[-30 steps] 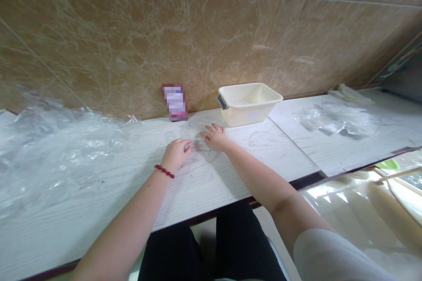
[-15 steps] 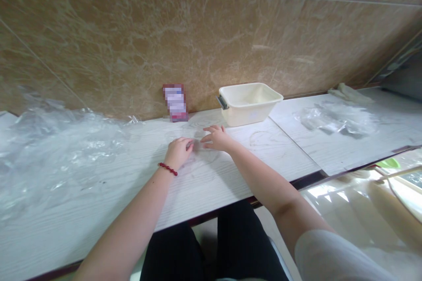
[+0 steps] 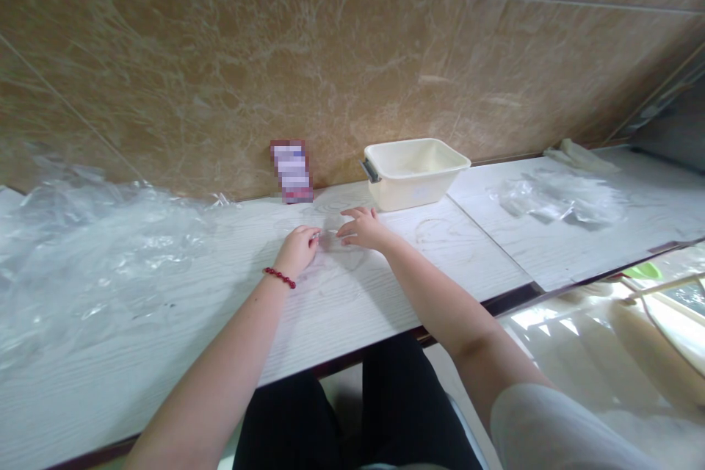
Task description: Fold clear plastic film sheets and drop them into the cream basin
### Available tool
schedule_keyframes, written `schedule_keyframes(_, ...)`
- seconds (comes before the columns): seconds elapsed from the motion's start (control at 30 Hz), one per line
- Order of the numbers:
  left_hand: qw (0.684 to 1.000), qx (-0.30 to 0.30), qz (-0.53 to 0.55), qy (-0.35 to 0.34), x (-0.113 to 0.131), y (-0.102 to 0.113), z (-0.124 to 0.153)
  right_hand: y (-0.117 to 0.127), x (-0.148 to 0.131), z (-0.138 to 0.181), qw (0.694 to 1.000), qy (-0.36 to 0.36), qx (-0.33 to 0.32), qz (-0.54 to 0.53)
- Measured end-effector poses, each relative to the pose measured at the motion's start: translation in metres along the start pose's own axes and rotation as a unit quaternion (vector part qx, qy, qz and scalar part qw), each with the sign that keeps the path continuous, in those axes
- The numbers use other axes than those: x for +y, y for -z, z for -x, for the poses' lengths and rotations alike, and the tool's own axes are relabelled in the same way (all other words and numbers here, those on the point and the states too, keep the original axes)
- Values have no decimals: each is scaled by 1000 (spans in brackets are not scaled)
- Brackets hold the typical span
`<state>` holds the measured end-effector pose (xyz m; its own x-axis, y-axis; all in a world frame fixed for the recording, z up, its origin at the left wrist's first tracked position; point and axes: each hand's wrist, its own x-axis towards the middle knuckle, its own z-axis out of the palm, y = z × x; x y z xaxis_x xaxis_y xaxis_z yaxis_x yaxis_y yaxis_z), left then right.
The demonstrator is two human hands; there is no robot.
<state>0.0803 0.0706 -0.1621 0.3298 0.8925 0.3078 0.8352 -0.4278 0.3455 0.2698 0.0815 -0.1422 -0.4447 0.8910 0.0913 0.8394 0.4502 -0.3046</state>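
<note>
Both of my hands rest on the white wood-grain table, close together near its back. My left hand, with a red bead bracelet at the wrist, has its fingers curled and pinched on a thin clear plastic piece that lies flat on the table. My right hand lies just to the right, its fingers pressed down on the same clear plastic. The plastic is nearly invisible against the table. A cream plastic tub stands behind my right hand.
A big heap of crumpled clear plastic film covers the table's left part. More clear plastic lies on the adjoining table to the right. A small box leans on the brown marble wall. A glossy floor shows at the lower right.
My left hand has crept slightly forward and toward my right hand. The right hand has barely shifted. Nothing else has moved.
</note>
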Motion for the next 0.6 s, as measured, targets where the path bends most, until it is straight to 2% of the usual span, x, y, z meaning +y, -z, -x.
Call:
schedule_keyframes(0.17, 999, -5, -33, -14, -1, -3, -1, -1, 2, 0, 999, -32, -40, -11)
schedule_keyframes(0.43, 992, 7, -115, 53, 2, 3, 2, 2, 4, 1, 997, -37, -73, -3)
schedule_keyframes(0.53, 991, 9, -135, 19, 11, 5, 10, 2, 4, 1, 996, -36, -76, -1)
schedule_keyframes(0.6, 990, -28, -135, -21, 17, 3, 16, 2, 5, 1, 996, -37, -81, -1)
